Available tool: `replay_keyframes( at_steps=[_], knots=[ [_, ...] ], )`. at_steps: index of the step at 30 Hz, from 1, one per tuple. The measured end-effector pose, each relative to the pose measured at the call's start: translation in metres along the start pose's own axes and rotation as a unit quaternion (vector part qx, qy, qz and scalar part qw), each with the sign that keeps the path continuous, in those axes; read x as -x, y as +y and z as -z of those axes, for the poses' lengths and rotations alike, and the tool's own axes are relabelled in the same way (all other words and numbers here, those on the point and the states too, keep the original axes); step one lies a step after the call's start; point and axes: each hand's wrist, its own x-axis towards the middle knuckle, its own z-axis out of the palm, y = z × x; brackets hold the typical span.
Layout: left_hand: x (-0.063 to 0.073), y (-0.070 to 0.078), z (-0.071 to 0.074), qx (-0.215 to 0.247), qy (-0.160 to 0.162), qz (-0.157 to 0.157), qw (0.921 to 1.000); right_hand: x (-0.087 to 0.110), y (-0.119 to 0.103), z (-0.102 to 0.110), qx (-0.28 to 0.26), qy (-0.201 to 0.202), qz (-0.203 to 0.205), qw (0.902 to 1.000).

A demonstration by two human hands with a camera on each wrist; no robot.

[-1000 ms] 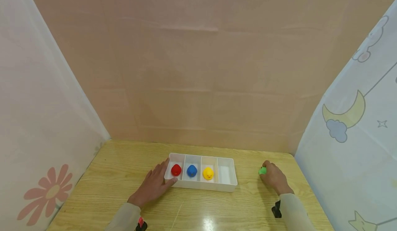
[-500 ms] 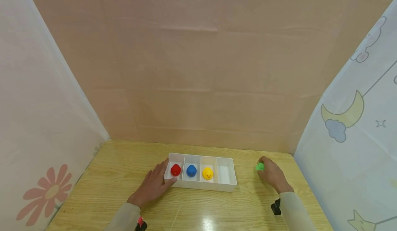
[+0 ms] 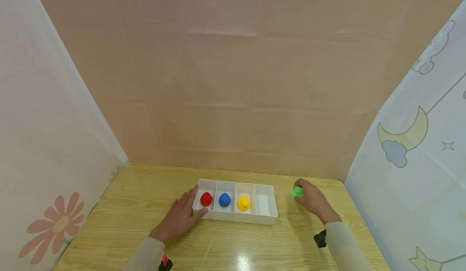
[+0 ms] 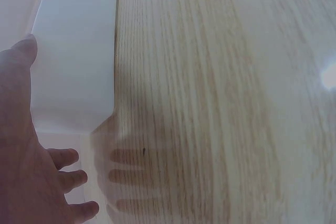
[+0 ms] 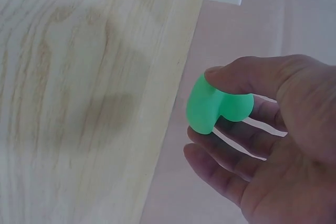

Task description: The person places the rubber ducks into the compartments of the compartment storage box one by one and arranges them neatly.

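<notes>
A white tray [image 3: 267, 204] with a row of compartments lies on the table. In it sit a red toy duck [image 3: 206, 199], a blue one [image 3: 225, 200] and a yellow toy duck [image 3: 244, 203], each in its own section; the rightmost section holds nothing. My left hand [image 3: 181, 214] rests against the tray's left end, fingers along the side wall and thumb at the front rim. To the right of the tray, my right hand [image 3: 314, 200] pinches a green toy duck [image 5: 205, 106] between thumb and fingers. In the right wrist view, the duck is above the table's back edge.
The wooden table [image 3: 233, 246] meets a brown cloth wall [image 3: 233, 101] at the back. Printed white sheets, a flower sheet [image 3: 62, 121] on the left and a moon sheet [image 3: 429, 190] on the right, close off the sides.
My right hand has lifted the green duck and moved it left, nearer the tray, with more of the duck showing. The left hand and the tray have stayed in place.
</notes>
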Motion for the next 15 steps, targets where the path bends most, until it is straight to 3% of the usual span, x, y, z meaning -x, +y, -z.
replay_keyframes(
  at_steps=[15],
  knots=[
    [-0.001, -0.001, -0.001, -0.003, 0.006, -0.006, 1.0000, 0.002, -0.025, 0.005, -0.035, -0.038, 0.037, 0.9979]
  ],
)
